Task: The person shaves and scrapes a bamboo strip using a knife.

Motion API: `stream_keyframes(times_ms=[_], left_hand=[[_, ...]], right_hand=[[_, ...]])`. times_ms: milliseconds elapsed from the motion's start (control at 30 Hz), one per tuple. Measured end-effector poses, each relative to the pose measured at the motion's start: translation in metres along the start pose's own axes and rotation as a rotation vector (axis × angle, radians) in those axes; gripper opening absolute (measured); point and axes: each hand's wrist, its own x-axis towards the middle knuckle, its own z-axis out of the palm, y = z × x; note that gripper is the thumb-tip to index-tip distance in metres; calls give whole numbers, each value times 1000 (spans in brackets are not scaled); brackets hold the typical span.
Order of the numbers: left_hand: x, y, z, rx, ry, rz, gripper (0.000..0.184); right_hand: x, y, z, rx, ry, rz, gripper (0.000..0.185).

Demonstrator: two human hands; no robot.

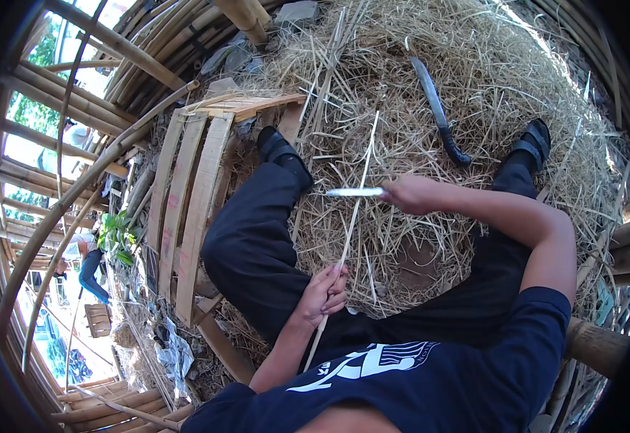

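My left hand (322,294) is closed around a long, thin bamboo strip (355,209), near my lap. The strip slants up and away from me, and its far end looks split. My right hand (410,195) grips a knife whose handle is hidden by my fingers. Its bright blade (355,192) points left and crosses the strip in view; whether they touch I cannot tell. Beyond my right hand, a machete (432,97) with a dark handle lies on the straw-like shavings (373,65).
A slatted wooden crate (185,209) stands left of my left leg. Bamboo poles (77,191) form a frame along the left side, with a person (91,267) beyond it. My sandalled feet (286,159) rest on either side of the shavings. Crumpled silver sheeting (176,361) lies lower left.
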Motion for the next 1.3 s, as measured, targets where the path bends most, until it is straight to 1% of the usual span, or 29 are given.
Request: stream_keyframes(times_ms=[33, 100, 133, 200, 233, 267, 333, 367, 433, 500, 533, 567, 633, 667, 767, 800, 833, 900, 933, 967, 1000, 1033, 1100, 1133, 1167, 1200, 1233, 1267, 1300], left_hand=[[0, -1, 0, 3, 1, -2, 19], [-1, 0, -1, -5, -9, -14, 19], [-2, 0, -1, -1, -8, -12, 19], [-5, -1, 2, 8, 0, -47, 19], [-7, -3, 4, 3, 0, -57, 19], [-6, -3, 6, 19, -6, -71, 19], [1, -1, 9, 25, -58, -62, 20], [5, -1, 11, 6, -95, -50, 20], [11, -3, 8, -11, -139, -54, 20], [11, -4, 7, 14, -79, -60, 21], [8, -3, 9, 10, -66, -68, 21], [7, -2, 7, 18, -52, -75, 21], [7, -2, 6, -34, -72, -64, 21], [7, -2, 8, -7, -52, -59, 20], [7, 0, 10, -49, -48, -46, 21], [6, 1, 10, -72, -30, -56, 21], [6, 2, 12, -71, -29, -54, 21], [6, 3, 14, -27, 1, -35, 23], [7, 0, 15, -22, 1, -30, 23], [9, -5, 16, 89, 74, 32, 24], [10, -9, 15, 200, 145, 94, 25], [12, -10, 11, 205, 138, 95, 25], [15, -10, 7, 392, 180, 148, 26], [14, -10, 10, 453, 231, 155, 26], [16, -12, 8, 450, 227, 155, 26], [19, -15, 3, 593, 264, 233, 27], [21, -18, -2, 734, 304, 310, 28], [22, -21, -5, 729, 306, 309, 28], [25, -24, -7, 881, 341, 416, 29]], right_hand=[[-3, -6, 8, 34, -50, -32, 39], [-10, -19, 16, -99, -68, -99, 36], [-12, -22, 12, -169, -106, -63, 33], [-5, 18, -5, -102, -134, -28, 34], [4, 56, -22, -207, 28, 117, 35], [-8, 86, -31, -203, 23, 128, 35], [-16, 123, -55, -422, 471, 91, 38], [-21, 107, -51, -328, 508, 164, 43], [-16, 98, -29, 21, 389, 206, 51], [-9, 84, -26, 463, 85, 420, 58], [-12, 72, -24, 694, 77, 504, 54], [-9, 75, -15, 710, 74, 498, 54], [-5, 83, -2, 948, 72, 404, 35], [-5, 83, -4, 949, 73, 403, 35], [-14, 80, -12, 209, 282, 225, 33], [-19, 76, -14, 145, 374, 169, 32], [-20, 77, -14, 146, 374, 167, 32], [-22, 77, -16, 79, 359, 140, 38], [-21, 72, -11, 17, 359, 182, 38], [-24, 59, -11, -19, 334, 208, 39], [-24, 53, -8, -34, 277, 170, 40], [-23, 45, -6, -48, 221, 135, 41], [-22, 30, -2, -145, 142, -37, 43], [-21, 22, 0, -176, 82, -36, 43], [-21, 17, 2, -208, 23, -36, 44], [-19, 19, 10, -194, 72, -114, 46], [-19, 19, 12, -196, 68, -114, 46], [-19, 15, 12, -200, 64, -139, 46], [-19, 11, 11, -205, 63, -162, 46]])
